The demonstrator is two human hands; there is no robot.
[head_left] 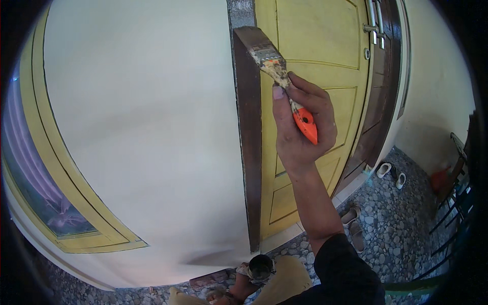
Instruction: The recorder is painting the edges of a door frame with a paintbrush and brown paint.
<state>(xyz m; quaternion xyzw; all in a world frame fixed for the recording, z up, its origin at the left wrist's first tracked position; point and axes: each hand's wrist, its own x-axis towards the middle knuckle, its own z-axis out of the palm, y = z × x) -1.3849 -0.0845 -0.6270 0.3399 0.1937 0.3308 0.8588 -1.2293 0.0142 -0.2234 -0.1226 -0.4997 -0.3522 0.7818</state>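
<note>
My right hand (305, 119) grips a paintbrush (274, 71) by its paint-smeared, orange-ended handle. The brush's dark bristles lie against the upper part of a narrow brown door frame post (249, 127). Above the bristles, the post (242, 12) looks greyer and shiny. Low in the view, beside my knee, my left hand (245, 279) holds a small round paint can (261, 266) with a dark inside. Part of that hand is hidden behind the can.
A yellow panelled door (315, 38) stands right of the post, with a dark brown door (368, 112) beyond. White wall (142, 127) and a yellow-framed window (76, 173) lie left. Shoes (356, 236) rest on the pebbled floor (391, 223); a dark metal rack (457, 198) stands far right.
</note>
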